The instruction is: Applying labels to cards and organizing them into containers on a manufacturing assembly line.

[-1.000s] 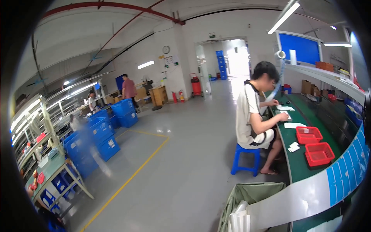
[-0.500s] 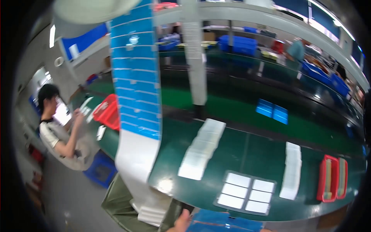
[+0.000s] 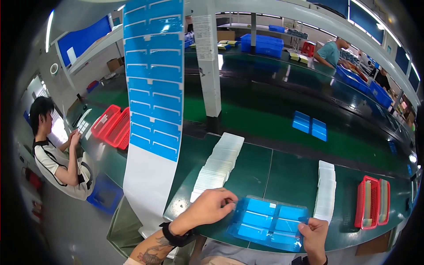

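Note:
A blue film sheet [image 3: 251,220] with clear margins and six panels in two columns lies low over the table's front edge, where the grey-edged tray of white cards was seen earlier. My right hand [image 3: 314,236] grips its right edge, thumb on top. My left hand [image 3: 210,206], with a black band on the wrist, is at the sheet's upper left corner. Its thumb and forefinger are closed on that corner. A fanned row of white cards [image 3: 216,165] lies beyond my left hand. Another card row [image 3: 326,190] stands behind my right hand.
A long strip of blue film on white backing [image 3: 152,88] hangs at the left. Red baskets [image 3: 367,203] holding cards stand at the right; more red baskets [image 3: 106,126] are at the left, near a seated person [image 3: 57,150]. Blue film pieces [image 3: 310,126] lie on the green belt [image 3: 256,119].
Both hands have come up from the lower edge with the blue film sheet, which now lies over the spot of the tray of white cards. The view has shifted slightly.

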Demonstrator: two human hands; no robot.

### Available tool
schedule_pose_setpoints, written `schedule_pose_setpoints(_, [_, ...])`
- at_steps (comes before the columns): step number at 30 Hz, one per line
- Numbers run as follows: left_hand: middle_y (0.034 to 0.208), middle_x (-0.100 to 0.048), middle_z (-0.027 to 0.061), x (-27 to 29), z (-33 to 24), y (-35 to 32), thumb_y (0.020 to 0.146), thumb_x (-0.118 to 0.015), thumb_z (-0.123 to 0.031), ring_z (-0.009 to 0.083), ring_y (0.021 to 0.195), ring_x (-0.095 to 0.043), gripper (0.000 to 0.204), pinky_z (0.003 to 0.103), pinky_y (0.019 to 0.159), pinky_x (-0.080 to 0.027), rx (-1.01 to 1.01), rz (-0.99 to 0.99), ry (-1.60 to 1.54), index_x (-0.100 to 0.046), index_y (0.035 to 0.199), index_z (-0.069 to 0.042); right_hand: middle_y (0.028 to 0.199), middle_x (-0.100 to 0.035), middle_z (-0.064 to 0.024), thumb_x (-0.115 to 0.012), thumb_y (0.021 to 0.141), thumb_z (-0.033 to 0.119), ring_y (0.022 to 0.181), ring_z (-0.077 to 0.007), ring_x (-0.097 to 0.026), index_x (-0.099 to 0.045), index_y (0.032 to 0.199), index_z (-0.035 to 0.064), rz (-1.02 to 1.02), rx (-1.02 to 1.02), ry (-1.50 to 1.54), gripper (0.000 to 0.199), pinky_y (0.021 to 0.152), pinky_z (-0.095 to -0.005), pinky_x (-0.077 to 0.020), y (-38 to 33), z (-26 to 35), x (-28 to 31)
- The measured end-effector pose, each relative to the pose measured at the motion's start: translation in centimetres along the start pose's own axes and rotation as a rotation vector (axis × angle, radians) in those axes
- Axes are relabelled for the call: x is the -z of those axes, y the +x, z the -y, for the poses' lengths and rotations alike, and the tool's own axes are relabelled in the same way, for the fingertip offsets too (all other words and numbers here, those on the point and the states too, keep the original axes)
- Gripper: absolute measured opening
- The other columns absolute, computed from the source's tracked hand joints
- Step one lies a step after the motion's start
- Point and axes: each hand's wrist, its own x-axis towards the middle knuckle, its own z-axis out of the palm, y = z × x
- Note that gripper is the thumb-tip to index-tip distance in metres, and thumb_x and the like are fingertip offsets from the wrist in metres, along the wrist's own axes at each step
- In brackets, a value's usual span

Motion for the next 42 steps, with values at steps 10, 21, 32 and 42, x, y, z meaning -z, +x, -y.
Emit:
schedule_pose_setpoints(10, [0.093, -0.072, 0.0135, -2.9, 1.1, 3.0, 0.086, -0.065, -0.012, 0.0341, 0.082, -0.070, 0.017, 0.042, 0.076, -0.056, -0.228, 0.093, 0.329, -0.074, 0.098, -0.004, 0.068, -0.067, -0.0056, -0.067, 0.085, -0.004, 0.053, -0.0094, -0.057, -0.073, 0.091, -0.0123, -0.091, -0.031, -0.003, 0.012, 0.051, -0.0237, -0.0466, 1.4, -0.9, 1.4])
schedule_pose_setpoints(21, [0.094, -0.070, 0.0121, -3.9, 1.1, 3.4, 0.089, -0.066, -0.017, 0.0348, 0.088, -0.069, 0.017, 0.044, 0.078, -0.055, -0.198, 0.125, 0.377, -0.074, 0.099, -0.005, 0.069, -0.069, -0.0076, -0.067, 0.086, -0.005, 0.054, -0.0105, -0.059, -0.073, 0.091, -0.0123, -0.070, -0.047, -0.001, 0.011, 0.051, -0.0238, -0.0476, 1.2, -0.9, 1.9])
schedule_pose_setpoints(32, [0.090, -0.072, 0.0106, -4.6, 1.3, 3.1, 0.086, -0.067, -0.016, 0.0337, 0.084, -0.070, 0.013, 0.043, 0.074, -0.056, -0.246, 0.036, 0.448, -0.075, 0.091, -0.007, 0.071, -0.067, -0.0041, -0.068, 0.086, -0.006, 0.057, -0.0063, -0.058, -0.072, 0.097, -0.0120, -0.019, -0.015, -0.112, 0.013, 0.053, -0.0211, -0.0463, 1.3, -0.3, 2.4])
schedule_pose_setpoints(42, [0.088, -0.072, 0.0089, -4.7, 1.0, -2.2, 0.082, -0.073, -0.018, 0.0297, 0.081, -0.070, 0.013, 0.039, 0.073, -0.057, -0.271, 0.219, 0.335, -0.076, 0.088, -0.007, 0.071, -0.064, 0.0010, -0.073, 0.086, -0.003, 0.061, -0.0025, -0.053, -0.072, 0.101, -0.0102, 0.022, -0.029, -0.177, 0.017, 0.054, -0.0191, -0.0402, 1.7, -0.6, 3.6])
